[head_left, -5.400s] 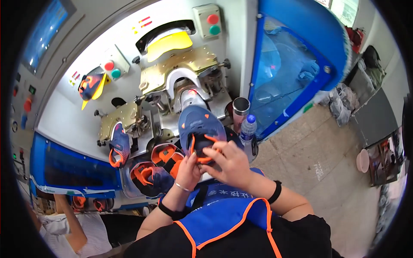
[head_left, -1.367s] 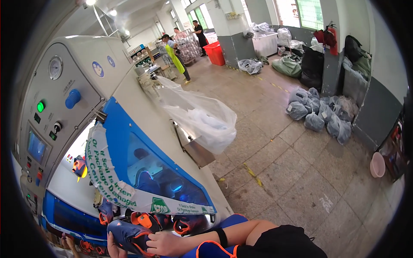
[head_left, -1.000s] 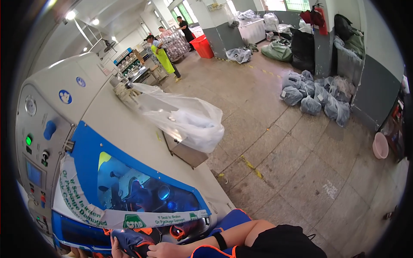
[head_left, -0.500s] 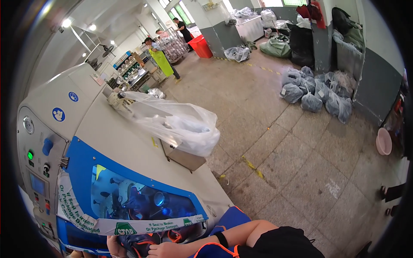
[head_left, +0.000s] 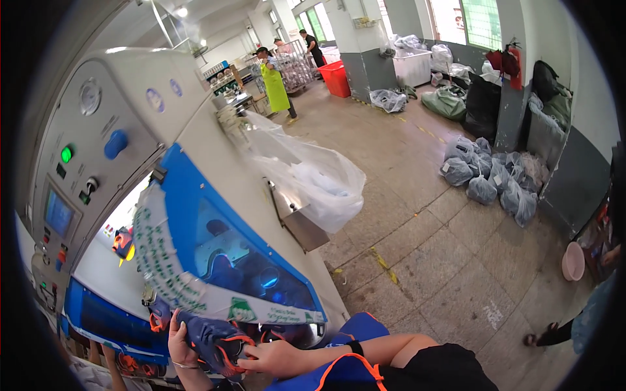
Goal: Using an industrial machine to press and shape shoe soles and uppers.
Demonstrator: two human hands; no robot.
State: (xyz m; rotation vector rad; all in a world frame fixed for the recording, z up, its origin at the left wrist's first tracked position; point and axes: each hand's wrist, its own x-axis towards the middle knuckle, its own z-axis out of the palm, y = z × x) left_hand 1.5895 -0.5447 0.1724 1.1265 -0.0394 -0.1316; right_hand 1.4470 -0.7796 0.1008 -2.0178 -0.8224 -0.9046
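A dark blue shoe with orange trim (head_left: 218,340) is held between both hands at the lower middle. My left hand (head_left: 180,343) grips its left side, thumb and fingers pressed along the upper. My right hand (head_left: 272,358) closes on the orange-edged opening at its right, fingers bent. Just above the shoe is the machine's tilted blue door (head_left: 189,195), with a white tape strip with green print (head_left: 171,274) along its edges. Through its window more dark shapes show under blue light. Another shoe (head_left: 156,314), partly hidden, lies left of my left hand.
The control panel (head_left: 72,176) with a lit green button rises at left. A clear plastic bag (head_left: 326,186) hangs by a metal box (head_left: 303,225). A co-worker's hands (head_left: 107,358) show at lower left. Bagged bundles (head_left: 482,169) and a pink basin (head_left: 573,262) lie on the floor.
The view has shifted left, and the machine fills more of it. The shoe and my hands, mostly cut off before, now show more fully. A person's arm and leg appear at right.
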